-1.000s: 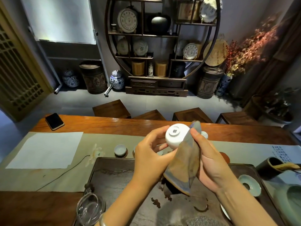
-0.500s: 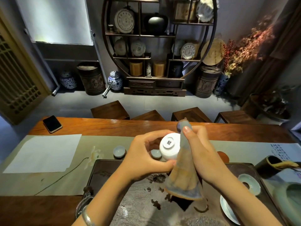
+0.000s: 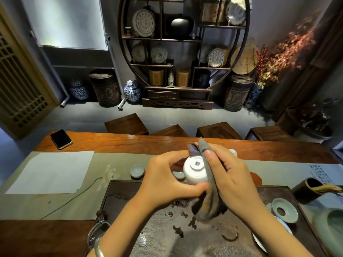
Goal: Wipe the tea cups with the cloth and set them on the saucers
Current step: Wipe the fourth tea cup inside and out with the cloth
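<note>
Mid-wipe right now: the left hand [image 3: 167, 180] is gripping the white tea cup [image 3: 195, 170] bottom-up in the air above the far edge of the dark tea tray [image 3: 122, 193], while the right hand [image 3: 232, 175] pinches the grey cloth [image 3: 209, 186] against its side. Next move, I'd guess, is flipping it upright and finding a free saucer [image 3: 256, 178].

Bare dark tea tray [image 3: 148, 229] under the hands; small cups [image 3: 137, 171] beyond its far edge.
</note>
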